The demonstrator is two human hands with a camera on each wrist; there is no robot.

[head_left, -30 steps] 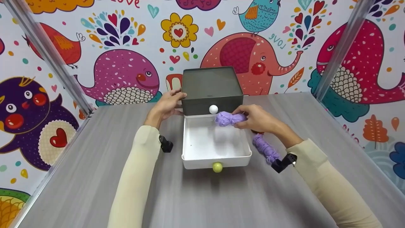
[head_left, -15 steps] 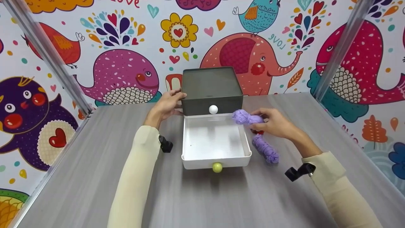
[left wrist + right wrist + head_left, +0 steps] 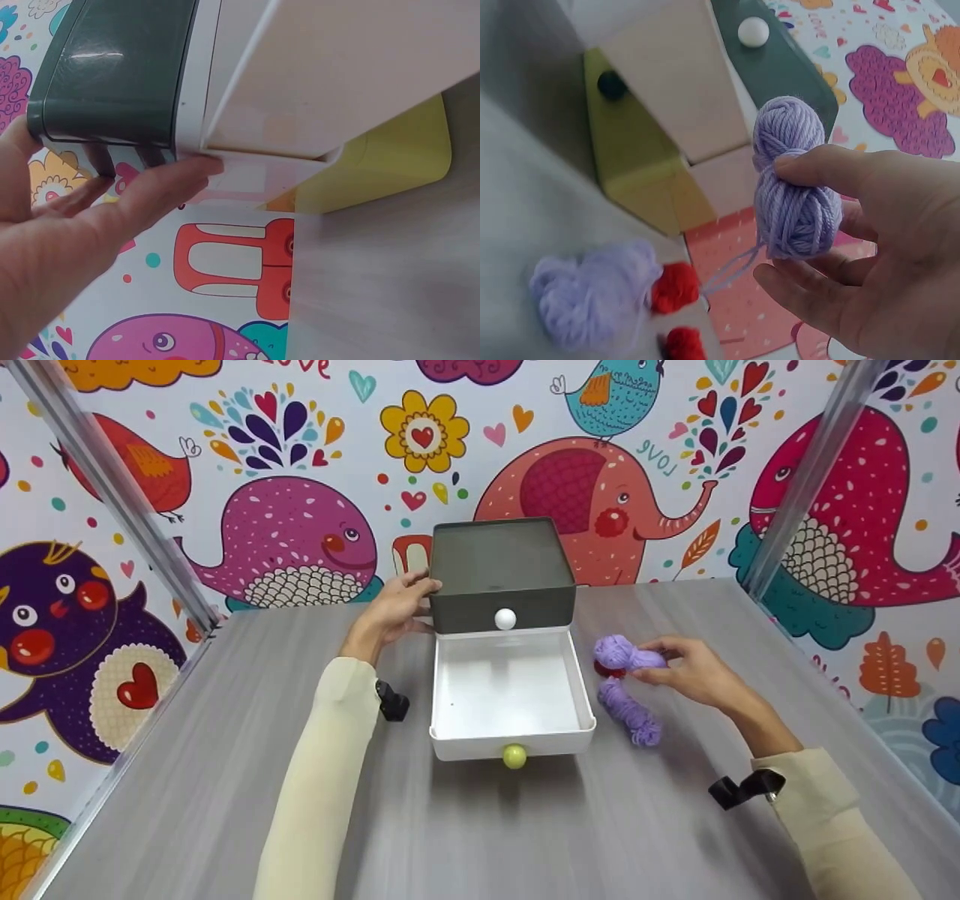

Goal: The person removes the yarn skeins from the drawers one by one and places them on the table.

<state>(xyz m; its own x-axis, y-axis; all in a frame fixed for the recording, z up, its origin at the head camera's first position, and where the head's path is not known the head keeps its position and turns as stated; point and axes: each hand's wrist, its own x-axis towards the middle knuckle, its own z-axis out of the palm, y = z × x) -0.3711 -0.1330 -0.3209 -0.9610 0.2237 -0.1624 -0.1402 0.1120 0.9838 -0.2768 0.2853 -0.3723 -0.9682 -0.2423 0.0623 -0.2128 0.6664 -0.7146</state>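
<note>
A lilac skein of yarn (image 3: 613,650) tied at its waist is pinched between the thumb and fingers of my right hand (image 3: 694,671), to the right of the drawer box. In the right wrist view the skein (image 3: 796,202) trails a loose strand. My left hand (image 3: 394,607) grips the left side of the drawer box (image 3: 501,556), thumb at the dark green top and fingers along the side. Its white middle drawer (image 3: 480,747) is pulled out, with a yellow-green knob (image 3: 514,756) in front. The dark green drawer above has a white knob (image 3: 505,619).
Another lilac skein (image 3: 630,712) lies on the table right of the drawer. Red yarn balls (image 3: 675,287) lie near it in the right wrist view. Below the white drawer is a yellow-green drawer (image 3: 630,135) with a dark knob (image 3: 611,85). A patterned wall (image 3: 300,427) stands behind.
My right hand has carried the lilac skein rightward and lower, from over the white drawer to beside it, over the red yarn. The left hand and the drawer box stay put.
</note>
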